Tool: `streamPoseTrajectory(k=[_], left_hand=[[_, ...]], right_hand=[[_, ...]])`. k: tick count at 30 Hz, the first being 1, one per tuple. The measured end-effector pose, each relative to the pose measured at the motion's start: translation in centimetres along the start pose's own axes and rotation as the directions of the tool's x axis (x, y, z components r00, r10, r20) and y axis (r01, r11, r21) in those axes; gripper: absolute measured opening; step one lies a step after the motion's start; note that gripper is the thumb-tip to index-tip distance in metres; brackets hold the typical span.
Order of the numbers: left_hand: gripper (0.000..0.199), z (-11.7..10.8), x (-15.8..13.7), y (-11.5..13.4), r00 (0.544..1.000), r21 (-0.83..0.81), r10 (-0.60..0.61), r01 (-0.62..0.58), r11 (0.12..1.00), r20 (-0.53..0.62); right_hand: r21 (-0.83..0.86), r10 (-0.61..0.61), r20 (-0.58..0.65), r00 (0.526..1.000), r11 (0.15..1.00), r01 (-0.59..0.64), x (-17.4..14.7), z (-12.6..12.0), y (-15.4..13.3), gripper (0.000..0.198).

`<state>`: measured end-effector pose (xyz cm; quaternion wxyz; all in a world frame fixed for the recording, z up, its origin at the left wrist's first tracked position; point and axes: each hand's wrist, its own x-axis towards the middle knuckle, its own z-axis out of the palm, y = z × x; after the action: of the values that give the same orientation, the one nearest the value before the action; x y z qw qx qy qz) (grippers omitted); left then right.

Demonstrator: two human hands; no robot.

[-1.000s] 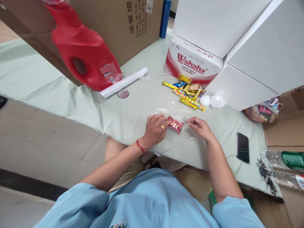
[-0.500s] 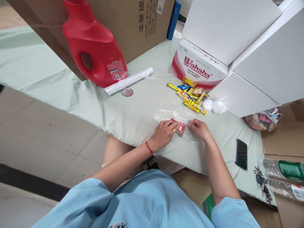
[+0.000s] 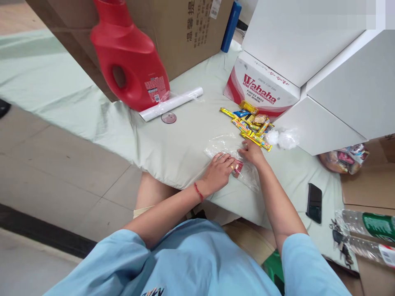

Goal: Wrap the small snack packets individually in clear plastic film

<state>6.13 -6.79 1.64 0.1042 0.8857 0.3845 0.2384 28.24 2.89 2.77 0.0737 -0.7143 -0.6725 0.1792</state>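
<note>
A clear plastic bag (image 3: 222, 144) lies on the cloth-covered surface in front of me, with a small red packet (image 3: 238, 167) in or under it; I cannot tell which. My left hand (image 3: 219, 170) rests flat over the packet's left part, fingers stretched out and pressing the bag down. The fingers of my right hand (image 3: 252, 153) are curled at the bag's far right side, thumb and forefinger seemingly pinching its film. Just beyond that hand is a pile of yellow-wrapped snacks (image 3: 242, 125).
Behind the snacks stands a Wahaha carton (image 3: 259, 88), with crumpled clear plastic (image 3: 288, 138) beside it. At left are a red jug (image 3: 135, 61), a white roll (image 3: 173, 104) and a round disc (image 3: 168, 118). A phone (image 3: 314, 202), keys (image 3: 341, 242) and plastic bottles (image 3: 354, 220) lie right.
My right hand has moved away from me and a little left, along the bag towards the snacks. My left hand stays on the red packet. The view has shifted slightly.
</note>
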Motion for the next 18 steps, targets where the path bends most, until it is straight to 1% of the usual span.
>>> streamPoseTrajectory(k=[2,4,5,7,9,10,11,13,15,17,18], left_hand=[[0.046,0.1,0.0,0.1,1.0,0.0,-0.012,0.012,1.0,-0.005],[0.047,0.1,-0.1,0.1,1.0,-0.005,-0.016,0.016,1.0,-0.012],[0.048,0.1,-0.1,0.1,1.0,-0.009,-0.017,0.017,1.0,-0.015],[0.049,0.1,-0.1,0.1,1.0,-0.018,-0.018,0.018,1.0,-0.02],[0.049,0.0,-0.1,0.2,0.999,-0.027,-0.022,0.021,0.999,-0.027],[0.048,0.0,-0.1,0.2,0.999,-0.031,-0.027,0.026,0.999,-0.033],[0.048,0.0,-0.2,0.2,0.999,-0.036,-0.034,0.033,0.999,-0.04],[0.047,0.1,-0.3,0.3,0.997,-0.05,-0.059,0.056,0.997,-0.053],[0.047,0.2,-0.4,0.4,0.994,-0.068,-0.09,0.086,0.994,-0.058],[0.043,0.1,-0.5,0.4,0.992,-0.076,-0.118,0.114,0.991,-0.044],[0.039,0.1,-0.5,0.4,0.991,-0.076,-0.129,0.127,0.989,-0.032]], right_hand=[[0.05,0.026,0.088,0.996,0.998,-0.03,0.2,-0.5,-0.2,0.031],[0.1,-0.016,0.116,0.993,0.995,0.004,0.3,-1.0,-0.4,0.02],[0.116,-0.055,0.094,0.994,0.992,0.043,0.3,-1.3,-0.4,0.019],[0.129,-0.152,-0.008,0.988,0.98,0.152,0.2,-1.8,-0.6,0.019],[0.132,-0.249,-0.114,0.962,0.956,0.263,-0.3,-2.6,-1.0,0.016],[0.138,-0.286,-0.138,0.948,0.943,0.304,-0.8,-3.0,-1.3,0.015],[0.149,-0.314,-0.136,0.94,0.931,0.333,-1.5,-3.4,-1.6,0.014],[0.166,-0.37,-0.085,0.925,0.91,0.379,-3.3,-4.1,-2.4,0.013],[0.165,-0.442,-0.014,0.897,0.883,0.438,-5.5,-4.4,-3.2,0.015],[0.155,-0.513,0.043,0.857,0.851,0.502,-7.8,-3.9,-3.7,0.023],[0.147,-0.531,0.055,0.845,0.842,0.52,-8.8,-3.4,-3.8,0.028]])
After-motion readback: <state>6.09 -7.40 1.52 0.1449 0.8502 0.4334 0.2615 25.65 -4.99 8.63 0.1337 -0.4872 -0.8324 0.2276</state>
